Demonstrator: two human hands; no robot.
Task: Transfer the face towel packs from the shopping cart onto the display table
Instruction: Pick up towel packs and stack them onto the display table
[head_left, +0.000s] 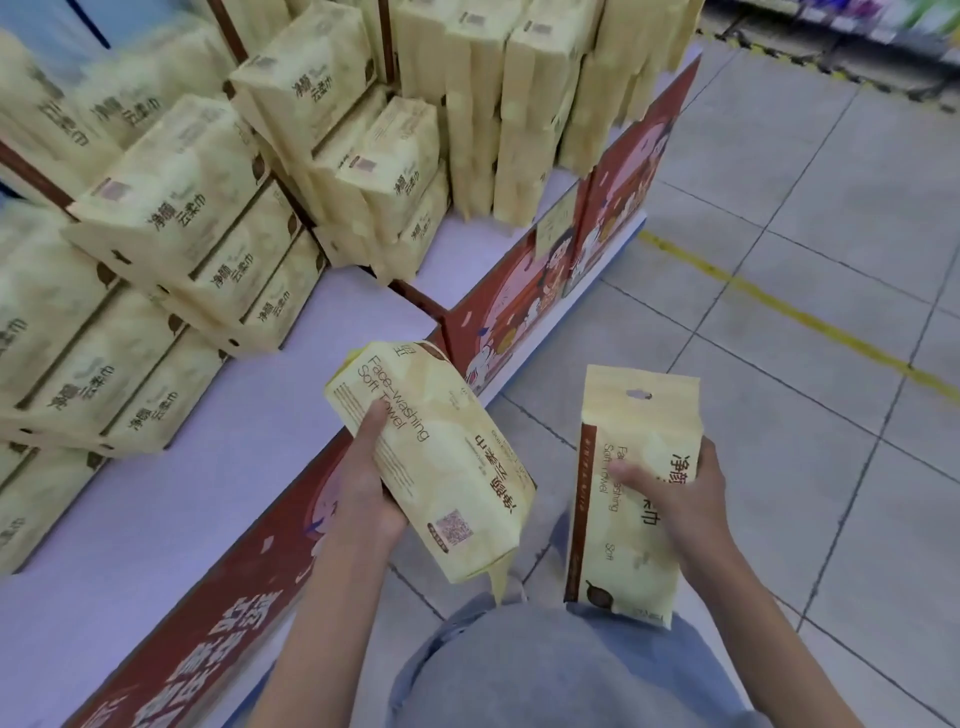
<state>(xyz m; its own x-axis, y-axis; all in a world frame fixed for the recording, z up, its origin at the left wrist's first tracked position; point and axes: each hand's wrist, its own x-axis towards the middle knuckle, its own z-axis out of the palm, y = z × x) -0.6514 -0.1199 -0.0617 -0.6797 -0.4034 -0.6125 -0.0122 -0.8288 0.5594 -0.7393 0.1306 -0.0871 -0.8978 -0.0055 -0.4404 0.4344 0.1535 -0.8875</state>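
Observation:
I hold two pale yellow face towel packs, one in each hand. My left hand (369, 480) grips one pack (447, 457) from below, thumb on its printed face, over the front edge of the display table (208, 467). My right hand (680, 493) grips the other pack (623, 525) upright over the floor, to the right of the table. Several identical packs (171, 208) lie stacked on the table's white top at the left and back. No shopping cart shows in view.
The table has a red printed front panel (519, 291) running from bottom left to upper right. Grey tiled floor (805, 260) with a yellow line lies to the right. Store shelves stand at the far top right. My grey shirt fills the bottom centre.

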